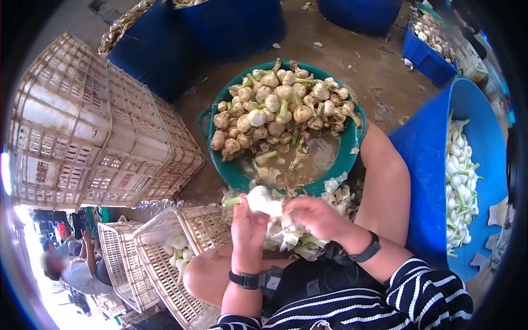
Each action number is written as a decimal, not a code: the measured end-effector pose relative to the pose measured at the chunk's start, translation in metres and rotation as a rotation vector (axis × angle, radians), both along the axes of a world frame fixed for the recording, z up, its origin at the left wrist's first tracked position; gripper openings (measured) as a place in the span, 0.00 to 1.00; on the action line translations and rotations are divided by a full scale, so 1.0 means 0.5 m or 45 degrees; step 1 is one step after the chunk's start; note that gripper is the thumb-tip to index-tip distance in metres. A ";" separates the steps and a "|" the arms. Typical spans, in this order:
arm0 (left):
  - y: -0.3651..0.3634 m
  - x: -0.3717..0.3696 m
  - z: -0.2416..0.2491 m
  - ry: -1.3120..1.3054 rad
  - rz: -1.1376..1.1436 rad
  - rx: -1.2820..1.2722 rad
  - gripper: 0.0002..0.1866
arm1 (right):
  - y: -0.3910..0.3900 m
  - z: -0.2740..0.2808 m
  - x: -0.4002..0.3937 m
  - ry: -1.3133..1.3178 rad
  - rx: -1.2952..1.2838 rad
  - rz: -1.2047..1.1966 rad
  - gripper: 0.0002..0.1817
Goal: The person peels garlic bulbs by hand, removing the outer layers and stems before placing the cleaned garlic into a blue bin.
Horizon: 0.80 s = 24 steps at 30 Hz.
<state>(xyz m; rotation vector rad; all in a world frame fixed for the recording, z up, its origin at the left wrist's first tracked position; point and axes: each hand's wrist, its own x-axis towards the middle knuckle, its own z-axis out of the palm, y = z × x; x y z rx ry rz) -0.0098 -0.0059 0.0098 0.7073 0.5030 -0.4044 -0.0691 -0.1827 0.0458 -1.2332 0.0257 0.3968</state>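
Observation:
A white garlic bulb (260,198) with a short green stem is held in my left hand (249,228), the stem pointing left past the thumb. My right hand (316,216) is closed in a pinch at the bulb's right side, on loose pale skin that stretches from it. Beyond both hands stands a green tub (234,175) with a heap of soiled garlic bulbs (278,102) and muddy water. Peeled garlic skins (297,242) lie in a pile below my hands, between my legs.
White plastic crates (91,118) are stacked at the left. Nearer, an open crate (206,228) holds cleaned garlic. At the right, a blue tub (421,148) contains white bulbs. More blue tubs (231,27) stand behind on wet ground. Another person (82,272) sits at the lower left.

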 end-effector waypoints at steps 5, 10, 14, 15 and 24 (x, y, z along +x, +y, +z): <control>0.051 0.027 -0.029 0.210 0.056 -0.061 0.14 | -0.057 0.067 0.021 -0.285 0.428 -0.669 0.05; 0.001 0.017 0.018 -0.266 0.222 0.664 0.06 | -0.013 0.067 0.058 -0.422 -1.471 0.344 0.17; -0.021 0.007 0.009 -0.798 0.264 1.231 0.06 | 0.055 -0.044 0.095 -0.200 -0.895 0.005 0.21; -0.022 0.003 0.018 -0.864 0.170 1.343 0.05 | 0.063 -0.051 0.103 0.004 -0.615 -0.018 0.17; 0.060 0.040 -0.019 0.200 0.170 -0.242 0.11 | -0.052 0.061 0.073 -0.002 0.589 -0.219 0.22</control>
